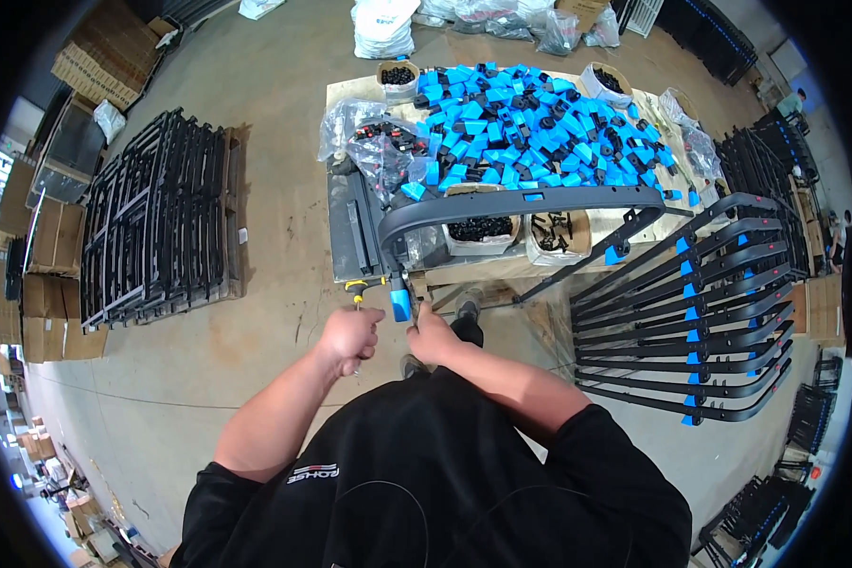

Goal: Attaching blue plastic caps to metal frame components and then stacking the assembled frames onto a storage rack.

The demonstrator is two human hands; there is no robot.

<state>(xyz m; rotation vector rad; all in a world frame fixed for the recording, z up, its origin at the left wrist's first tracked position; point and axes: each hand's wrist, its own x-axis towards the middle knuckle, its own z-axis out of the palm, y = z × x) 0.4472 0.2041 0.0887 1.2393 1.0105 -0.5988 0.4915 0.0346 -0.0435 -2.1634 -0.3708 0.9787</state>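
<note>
My left hand [348, 339] is closed around the shaft of a yellow-and-black T-handled tool [364, 285], whose handle sticks out above the fist. To its right, a blue-and-black end piece [400, 305] sits at the near end of a curved black metal tube [530, 200]. That tube arches over the table front, and a second blue piece [616, 254] is on its right leg. Beside the near end piece, my right hand [433, 338] is closed with fingertips together; what they pinch is too small to make out.
A worktable [341, 260] bears a big heap of blue-and-black pieces [540, 123] and boxes of small black parts [481, 230]. Several curved tubes [682, 364] with blue pieces stand stacked on the right. Black frames [151, 218] lean on a pallet to the left.
</note>
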